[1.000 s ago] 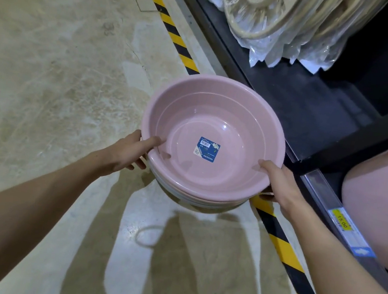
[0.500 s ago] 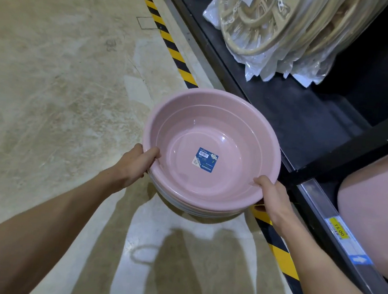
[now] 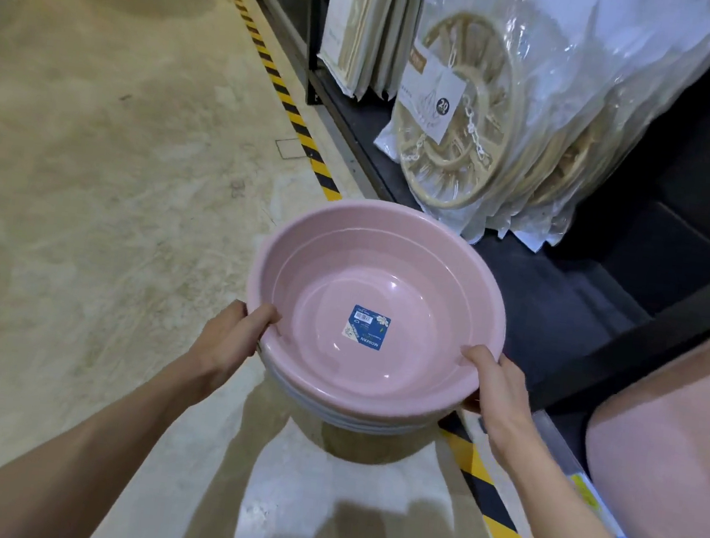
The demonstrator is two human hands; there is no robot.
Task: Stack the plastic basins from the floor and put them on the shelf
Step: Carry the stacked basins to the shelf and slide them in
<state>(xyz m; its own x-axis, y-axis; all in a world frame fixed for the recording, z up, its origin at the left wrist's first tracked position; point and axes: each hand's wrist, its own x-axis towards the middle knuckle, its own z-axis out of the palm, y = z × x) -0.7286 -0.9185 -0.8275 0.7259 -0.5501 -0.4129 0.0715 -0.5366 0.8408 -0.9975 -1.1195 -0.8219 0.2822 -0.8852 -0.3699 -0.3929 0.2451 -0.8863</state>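
Pink plastic tops the stack of basins (image 3: 376,315) you carry, a blue label (image 3: 366,327) stuck in the bottom of the uppermost one. Your left hand (image 3: 230,338) grips the near-left rim, thumb hooked inside, and your right hand (image 3: 493,382) grips the near-right rim the same way, so the stack hangs in the air above the concrete floor (image 3: 109,196), just beside the striped floor tape (image 3: 497,484).

The stacking looks done: several rims nest under the top one, though you cannot count them. What is left is setting the stack on the black shelf (image 3: 563,292), where bare space lies in front of the bagged clothes-peg hangers (image 3: 469,140).

The fingers under the rims are hidden. A pink object (image 3: 668,459) at the right edge is cut off, possibly another basin. Blurred feet show at the top left.
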